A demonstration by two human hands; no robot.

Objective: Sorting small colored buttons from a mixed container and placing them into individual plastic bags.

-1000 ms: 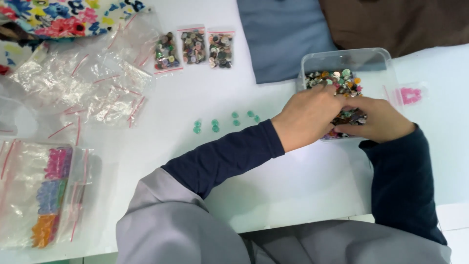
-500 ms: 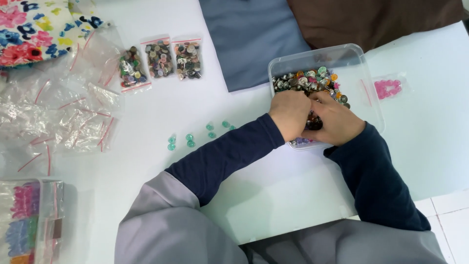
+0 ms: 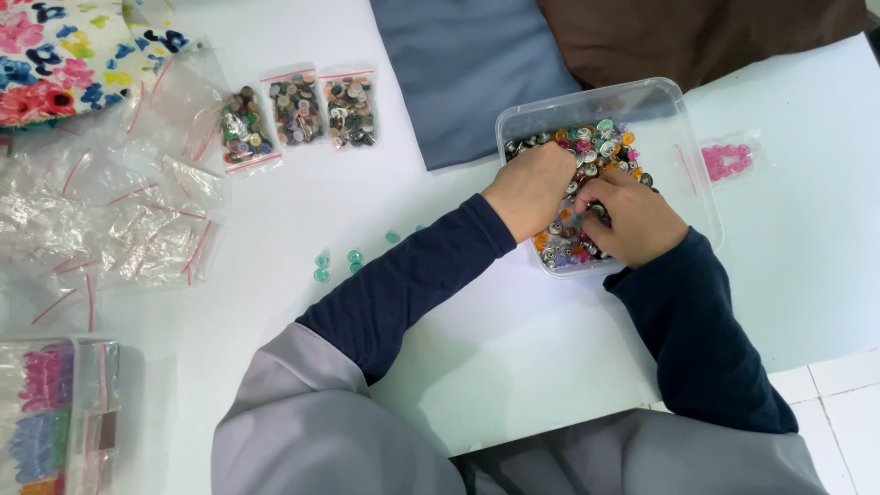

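Together, both our hands sit inside the clear plastic tub [image 3: 683,119] of mixed buttons [image 3: 600,137] at the right of the white worktop [image 3: 440,220]. Our left hand [image 3: 530,188] rests knuckles-up on the heap, its grip curled under so we cannot tell what it has. Our right hand [image 3: 632,218] pinches fingers together among the buttons; whether one is caught is hidden. A few teal buttons [image 3: 344,261] lie loose just left of our forearm, apart from the tub. Three filled bags [image 3: 298,110] lie side by side farther left, beside empty zip bags [image 3: 119,211]. A small pink-button bag [image 3: 729,160] lies just beside the tub's right wall.
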